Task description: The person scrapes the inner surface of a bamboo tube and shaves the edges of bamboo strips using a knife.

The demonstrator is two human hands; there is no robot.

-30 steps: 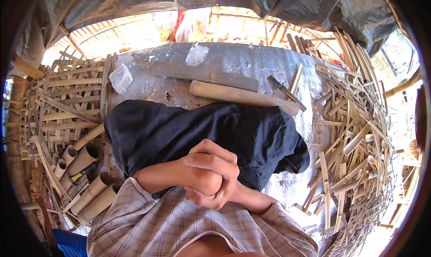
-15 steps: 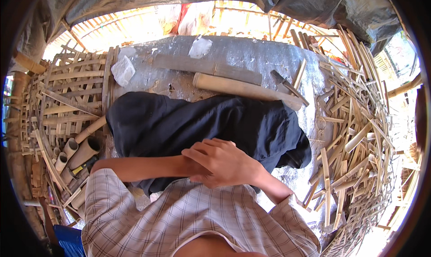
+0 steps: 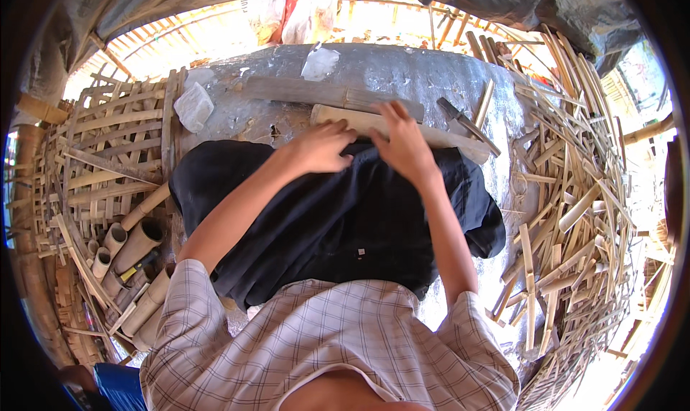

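My left hand [image 3: 321, 148] is at the left end of a pale split bamboo piece [image 3: 456, 141], fingers loosely bent and thumb apart. Over the middle of the same piece reaches my right hand [image 3: 402, 139], its fingers stretched and spread, slightly blurred. Neither hand has visibly gripped the bamboo. Behind it lies a darker, greyish bamboo slat [image 3: 295, 90], roughly parallel. To the right, a dark-handled knife [image 3: 468, 127] rests slantwise near a thin bamboo strip [image 3: 485, 102]. Black cloth [image 3: 338, 217] covers my crossed legs beneath both forearms.
A woven bamboo panel [image 3: 118, 152] stands at the left, above several bamboo tubes [image 3: 136, 246]. Bamboo offcuts [image 3: 568, 253] are heaped at the right. A whitish block [image 3: 194, 108] sits on the grey sheet [image 3: 402, 70]; dark plastic sheeting [image 3: 496, 8] hangs overhead.
My hands, crossed over each other on my lap before, have come apart and moved forward to the pale bamboo piece. The knife and slats look unmoved.
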